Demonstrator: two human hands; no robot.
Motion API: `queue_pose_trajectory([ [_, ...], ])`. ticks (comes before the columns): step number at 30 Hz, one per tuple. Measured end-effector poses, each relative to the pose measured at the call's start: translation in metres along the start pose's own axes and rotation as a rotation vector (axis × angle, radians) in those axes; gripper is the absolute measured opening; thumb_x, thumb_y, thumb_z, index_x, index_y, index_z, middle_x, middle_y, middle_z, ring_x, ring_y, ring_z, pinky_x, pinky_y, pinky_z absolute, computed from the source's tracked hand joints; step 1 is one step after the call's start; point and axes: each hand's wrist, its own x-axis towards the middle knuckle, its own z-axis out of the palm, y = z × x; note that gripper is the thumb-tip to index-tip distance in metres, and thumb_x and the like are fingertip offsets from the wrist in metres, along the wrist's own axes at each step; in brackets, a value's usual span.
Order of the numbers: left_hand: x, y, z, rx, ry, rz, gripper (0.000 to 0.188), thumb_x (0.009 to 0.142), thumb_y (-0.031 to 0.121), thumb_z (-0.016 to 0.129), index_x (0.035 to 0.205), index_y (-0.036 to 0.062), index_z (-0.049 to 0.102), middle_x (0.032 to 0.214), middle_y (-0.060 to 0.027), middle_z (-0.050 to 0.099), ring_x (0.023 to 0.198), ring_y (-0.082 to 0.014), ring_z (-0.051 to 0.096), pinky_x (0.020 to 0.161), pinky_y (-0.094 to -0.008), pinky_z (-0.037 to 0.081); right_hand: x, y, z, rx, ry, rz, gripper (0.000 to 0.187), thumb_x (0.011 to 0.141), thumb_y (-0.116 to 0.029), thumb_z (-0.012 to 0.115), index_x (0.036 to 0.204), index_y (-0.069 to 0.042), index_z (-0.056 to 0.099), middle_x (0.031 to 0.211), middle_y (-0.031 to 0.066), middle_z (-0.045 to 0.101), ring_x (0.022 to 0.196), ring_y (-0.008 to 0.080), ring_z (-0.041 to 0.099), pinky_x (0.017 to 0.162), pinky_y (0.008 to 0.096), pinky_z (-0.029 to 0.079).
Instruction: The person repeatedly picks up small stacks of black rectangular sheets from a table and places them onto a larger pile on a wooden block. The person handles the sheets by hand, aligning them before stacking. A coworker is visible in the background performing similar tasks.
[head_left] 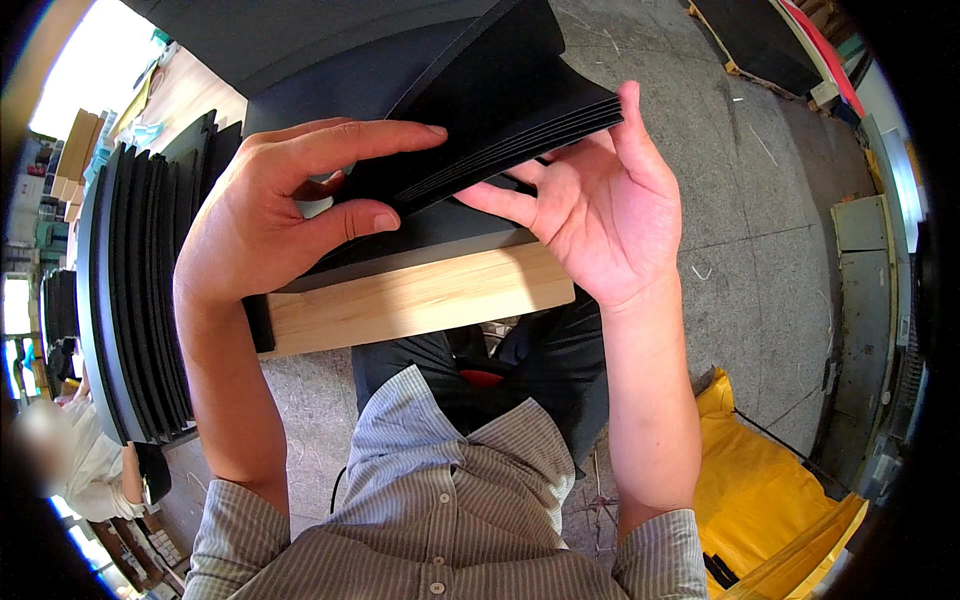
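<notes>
A stack of thin black sheets [500,130] is tilted up before me, its layered edges toward me. At its left end my left hand [265,205] pinches the stack, index finger over the top sheet and thumb at the near edge. My right hand [610,195] holds the right corner, with the thumb up against the edge and the fingers underneath, partly hidden. Beneath the sheets lies a black flat surface on a pale wooden board [420,300], just in front of my lap. How many sheets are in the stack is hard to tell.
Many curved black panels [135,290] stand in a row on the left. A yellow sheet-like cover [750,480] lies at lower right. Grey metal cabinets [862,300] line the right side, and a black slab [760,45] rests on a wooden pallet at far right. Another person [100,450] is at lower left.
</notes>
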Motion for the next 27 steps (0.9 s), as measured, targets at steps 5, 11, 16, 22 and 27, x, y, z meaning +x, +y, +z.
queue_pose_trajectory([
  [5, 0.0005, 0.0013, 0.0, 0.004, -0.002, -0.004, 0.048, 0.075, 0.011, 0.08, 0.122, 0.0106, 0.07, 0.109, -0.011, 0.073, 0.086, -0.0207, 0.07, 0.069, -0.029, 0.054, -0.0004, 0.0002, 0.0029, -0.07, 0.017, -0.01, 0.045, 0.104, -0.045, 0.043, 0.134, -0.014, 0.056, 0.146, 0.0193, 0.049, 0.139, 0.0471, 0.038, 0.106, 0.0753, 0.031],
  [11, 0.0007, 0.0006, -0.0008, 0.028, 0.001, 0.016, 0.048, 0.075, 0.012, 0.08, 0.122, 0.0104, 0.07, 0.108, -0.0107, 0.073, 0.086, -0.0211, 0.07, 0.069, -0.0294, 0.054, -0.0006, 0.0007, 0.0048, -0.122, 0.023, -0.024, 0.042, 0.104, -0.045, 0.044, 0.133, -0.018, 0.057, 0.146, 0.0193, 0.048, 0.139, 0.0477, 0.038, 0.106, 0.076, 0.031],
  [16, 0.0006, 0.0005, -0.0006, 0.033, 0.003, 0.019, 0.048, 0.075, 0.012, 0.08, 0.122, 0.0105, 0.07, 0.108, -0.0106, 0.073, 0.085, -0.0207, 0.07, 0.069, -0.029, 0.054, -0.0005, 0.0009, 0.004, -0.111, 0.022, -0.026, 0.042, 0.104, -0.044, 0.044, 0.133, -0.017, 0.057, 0.146, 0.0196, 0.049, 0.138, 0.0475, 0.038, 0.105, 0.0761, 0.032],
  [22, 0.0011, 0.0032, -0.0064, 0.038, -0.092, -0.041, 0.049, 0.079, 0.014, 0.078, 0.126, 0.0031, 0.066, 0.117, -0.0143, 0.07, 0.1, -0.0232, 0.069, 0.073, -0.0313, 0.059, -0.0003, -0.0004, 0.0004, -0.01, 0.021, -0.003, 0.047, 0.104, -0.046, 0.043, 0.135, -0.012, 0.054, 0.145, 0.0208, 0.049, 0.139, 0.0461, 0.039, 0.106, 0.0751, 0.032],
  [27, 0.0011, 0.0026, -0.0064, 0.036, -0.091, -0.029, 0.049, 0.08, 0.014, 0.078, 0.126, 0.0032, 0.066, 0.116, -0.0144, 0.07, 0.1, -0.0229, 0.069, 0.073, -0.0307, 0.059, 0.0002, 0.0001, 0.0028, -0.008, 0.048, -0.003, 0.051, 0.104, -0.047, 0.042, 0.137, -0.01, 0.052, 0.146, 0.0213, 0.048, 0.139, 0.0459, 0.039, 0.106, 0.0745, 0.033],
])
